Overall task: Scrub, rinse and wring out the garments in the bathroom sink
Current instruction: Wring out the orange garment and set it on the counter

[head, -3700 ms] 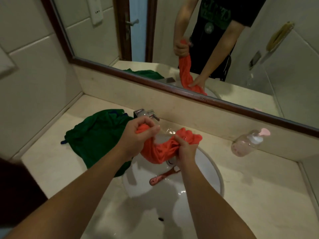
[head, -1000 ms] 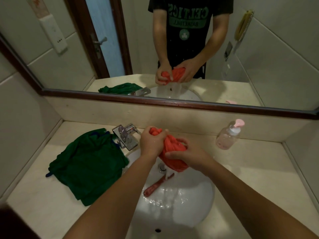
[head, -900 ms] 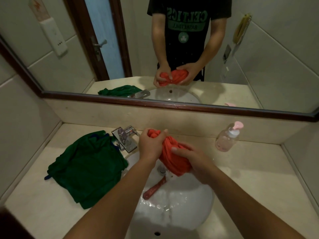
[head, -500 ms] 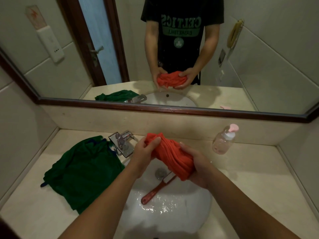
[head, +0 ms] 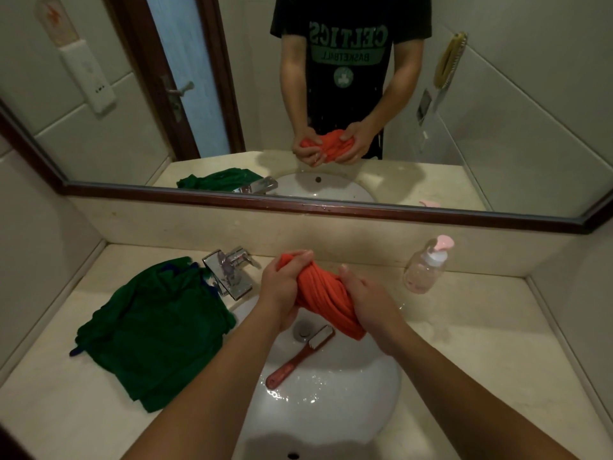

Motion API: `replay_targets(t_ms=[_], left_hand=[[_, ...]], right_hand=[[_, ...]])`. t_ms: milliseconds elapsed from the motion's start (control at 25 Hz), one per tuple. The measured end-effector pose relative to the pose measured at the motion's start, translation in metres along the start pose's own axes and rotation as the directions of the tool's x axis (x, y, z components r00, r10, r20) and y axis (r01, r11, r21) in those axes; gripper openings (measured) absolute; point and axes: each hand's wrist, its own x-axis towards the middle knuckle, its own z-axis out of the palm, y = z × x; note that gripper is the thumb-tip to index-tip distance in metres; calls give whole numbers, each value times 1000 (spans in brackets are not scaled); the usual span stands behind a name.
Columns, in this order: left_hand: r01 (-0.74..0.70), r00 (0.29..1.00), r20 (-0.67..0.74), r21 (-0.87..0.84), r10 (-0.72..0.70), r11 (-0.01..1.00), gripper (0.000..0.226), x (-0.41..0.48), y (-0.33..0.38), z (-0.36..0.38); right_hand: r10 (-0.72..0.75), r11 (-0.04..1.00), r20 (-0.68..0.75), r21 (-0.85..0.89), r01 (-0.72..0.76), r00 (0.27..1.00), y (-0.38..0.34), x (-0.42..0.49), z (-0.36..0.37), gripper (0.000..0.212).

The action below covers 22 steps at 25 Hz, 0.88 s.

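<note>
An orange garment, twisted into a thick rope, hangs above the white sink. My left hand grips its upper end near the tap. My right hand is wrapped round its lower right side. A green garment lies crumpled on the counter left of the sink. A red-handled scrub brush rests in the wet basin beside the drain.
A chrome tap stands at the sink's back left. A clear pump bottle with a pink top sits on the beige counter at the back right. A wall mirror with a dark frame runs above the backsplash.
The garment went from a loose strip to a tight twisted bundle. Over the last second my hands turned it and my right hand slid round to its right side.
</note>
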Motion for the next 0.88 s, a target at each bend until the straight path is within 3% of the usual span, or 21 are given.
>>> replay_targets(t_ms=[80, 280, 440, 560, 680, 800, 880], left_hand=[[-22, 999, -30, 64, 24, 998, 12, 1, 0, 3], [-84, 993, -62, 256, 103, 963, 15, 6, -1, 2], [-122, 978, -107, 401, 179, 908, 16, 7, -7, 2], [-186, 965, -64, 520, 255, 834, 13, 8, -8, 2], [-201, 958, -42, 613, 285, 764, 14, 9, -9, 1], [-166, 963, -82, 562, 255, 810, 20, 12, -11, -4], [-129, 978, -87, 471, 191, 873, 22, 12, -9, -8]], right_hand=[[-122, 976, -12, -184, 118, 992, 2, 1, 1, 57], [-295, 872, 9, -406, 273, 955, 7, 3, 8, 35], [-389, 676, 117, -637, 369, 914, 11, 7, 15, 41], [-485, 636, 111, -637, 437, 867, 11, 8, 17, 52], [-433, 578, 216, -679, 453, 875, 11, 13, 20, 73], [-346, 630, 187, -680, 375, 920, 9, 15, 21, 56], [-248, 791, 114, -550, 269, 962, 11, 14, 20, 41]])
